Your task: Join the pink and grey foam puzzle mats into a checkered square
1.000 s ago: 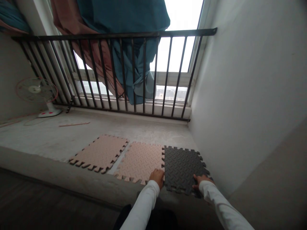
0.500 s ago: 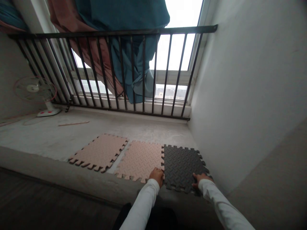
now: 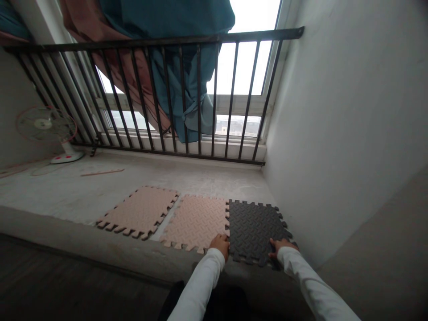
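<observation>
Two beige interlocking foam tiles and a dark grey one lie in a row on the concrete ledge. My left hand (image 3: 220,246) has its fingers curled at the near right corner of the middle beige foam tile (image 3: 202,220), by the seam with the dark tile. At the near right corner of the dark grey foam tile (image 3: 256,229), my right hand (image 3: 281,247) grips the edge with its thumb side over the top. The dark tile meets the middle one along toothed edges. A gap separates the left beige foam tile (image 3: 140,209) from the middle one.
A black metal railing (image 3: 187,155) runs along the window, with teal and pink curtains (image 3: 183,89) behind it. On the left stands a fan (image 3: 65,154), with a thin strip (image 3: 102,172) nearby. A white wall (image 3: 341,133) rises at the right; the ledge drops at its front edge.
The view has tilted slightly. Both hands stay at nearly the same spots on the tiles, which show little visible movement.
</observation>
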Available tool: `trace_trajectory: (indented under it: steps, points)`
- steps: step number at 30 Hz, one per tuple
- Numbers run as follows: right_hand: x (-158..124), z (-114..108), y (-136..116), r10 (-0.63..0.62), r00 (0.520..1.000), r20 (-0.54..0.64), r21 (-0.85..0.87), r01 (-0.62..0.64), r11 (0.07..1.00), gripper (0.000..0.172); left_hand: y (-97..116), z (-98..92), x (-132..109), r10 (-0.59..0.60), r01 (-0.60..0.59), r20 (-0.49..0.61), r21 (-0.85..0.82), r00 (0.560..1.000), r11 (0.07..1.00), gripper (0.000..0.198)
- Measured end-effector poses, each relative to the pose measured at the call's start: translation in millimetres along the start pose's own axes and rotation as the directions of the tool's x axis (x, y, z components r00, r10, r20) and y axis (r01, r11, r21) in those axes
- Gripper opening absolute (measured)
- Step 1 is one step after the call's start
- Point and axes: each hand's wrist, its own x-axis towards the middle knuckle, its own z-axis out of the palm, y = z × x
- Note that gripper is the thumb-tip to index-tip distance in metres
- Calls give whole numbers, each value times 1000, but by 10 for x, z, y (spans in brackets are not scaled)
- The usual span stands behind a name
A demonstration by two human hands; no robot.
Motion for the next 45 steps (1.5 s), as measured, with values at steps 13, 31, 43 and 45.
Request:
trace_trajectory:
  steps: [13, 31, 43, 45]
  points:
    - [-21, -7, -17, 3, 1000, 6, -16, -3, 1000, 62, 139, 12, -50, -96, 96, 6, 27, 995, 995, 62]
    - [16, 7, -41, 20, 1000, -8, -8, -20, 1000, 66, 39, -39, 362, -173, 173, 14, 10, 985, 985, 43]
    - [30, 68, -36, 4, 1000, 4, -46, -4, 999, 66, -106, -151, 874, -224, 224, -20, -6, 974, 974, 41]
    - [33, 65, -35, 15, 1000, 19, -45, -15, 999, 65, -111, -120, 928, -238, 238, -25, -14, 971, 971, 42]
